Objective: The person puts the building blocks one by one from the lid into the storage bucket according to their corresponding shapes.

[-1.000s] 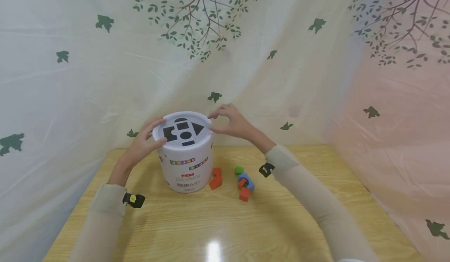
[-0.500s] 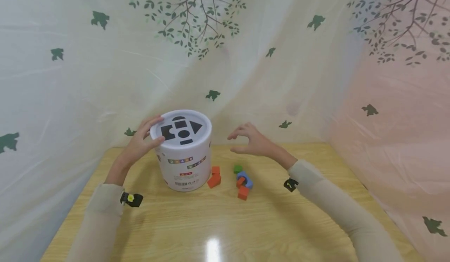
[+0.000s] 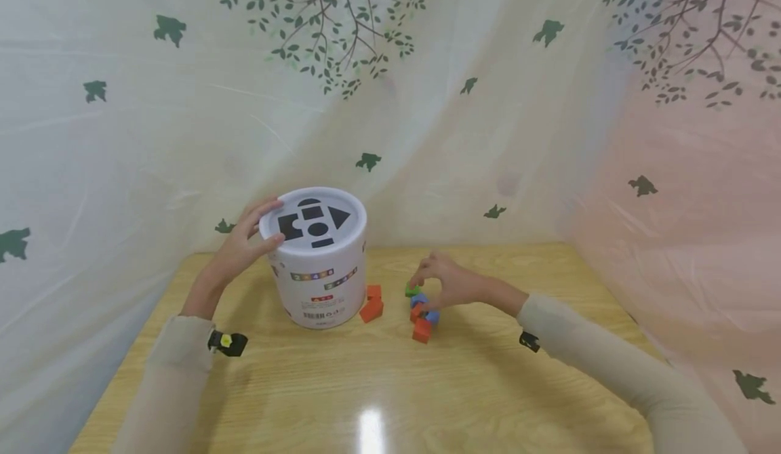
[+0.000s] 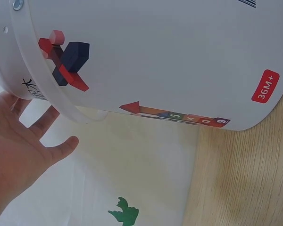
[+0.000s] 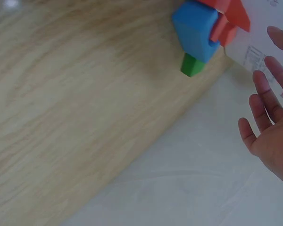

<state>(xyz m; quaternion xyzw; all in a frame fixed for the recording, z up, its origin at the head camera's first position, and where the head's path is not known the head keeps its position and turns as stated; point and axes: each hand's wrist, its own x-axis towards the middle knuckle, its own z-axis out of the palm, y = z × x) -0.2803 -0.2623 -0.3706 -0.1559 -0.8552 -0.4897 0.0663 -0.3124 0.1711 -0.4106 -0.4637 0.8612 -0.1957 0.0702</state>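
Observation:
A white bucket (image 3: 318, 298) stands upright on the table, its lid (image 3: 339, 245) cut with black-looking shaped holes. My left hand (image 3: 234, 254) rests on the lid's left edge, thumb at the front and fingers toward the back. Those fingers look spread and fairly straight in the left wrist view. My right hand (image 3: 456, 284) hovers over a small cluster of blocks, fingers bent loosely, with a gap between thumb and fingertips. Under it lie a green block (image 5: 192, 66), a blue block (image 5: 191, 28) with a hollow, and a red-orange cube (image 3: 422, 331). The hand partly hides them in the head view.
Two orange blocks (image 3: 371, 310) lie against the bucket's right side. The wooden table (image 3: 305, 386) ends at a pale curtain (image 3: 427, 162) printed with leaves and branches. A carrying handle (image 4: 42, 80) curves along the bucket's side.
My right hand has left the lid's right edge and moved right and down to the block cluster. My left hand stays on the bucket.

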